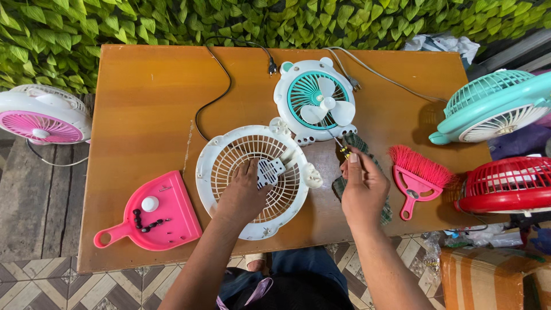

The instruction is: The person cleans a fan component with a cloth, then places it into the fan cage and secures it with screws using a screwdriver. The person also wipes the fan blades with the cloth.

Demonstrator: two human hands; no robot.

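Your left hand (pixel 244 195) and right hand (pixel 361 192) are bare, forearms unsleeved; at the frame's bottom centre you wear blue jeans.

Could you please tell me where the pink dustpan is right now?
The pink dustpan lies at the table's near-left corner, left of the white fan grille under the left hand.

Pink dustpan (pixel 152 215) lies on the tabletop (pixel 143 97) left of the left hand (pixel 244 195), holding a white cap and small dark screws. Pink hand brush (pixel 418 175) sits just right of the right hand (pixel 363 192). Black cord with plug (pixel 227 80) runs across the tabletop beyond the left hand. Off the tabletop: pink-and-white fan (pixel 41 117) far left, teal fan (pixel 493 106) and red fan (pixel 508 183) far right. Leafy green wall (pixel 172 20) behind. Patterned floor tiles (pixel 69 287) below.
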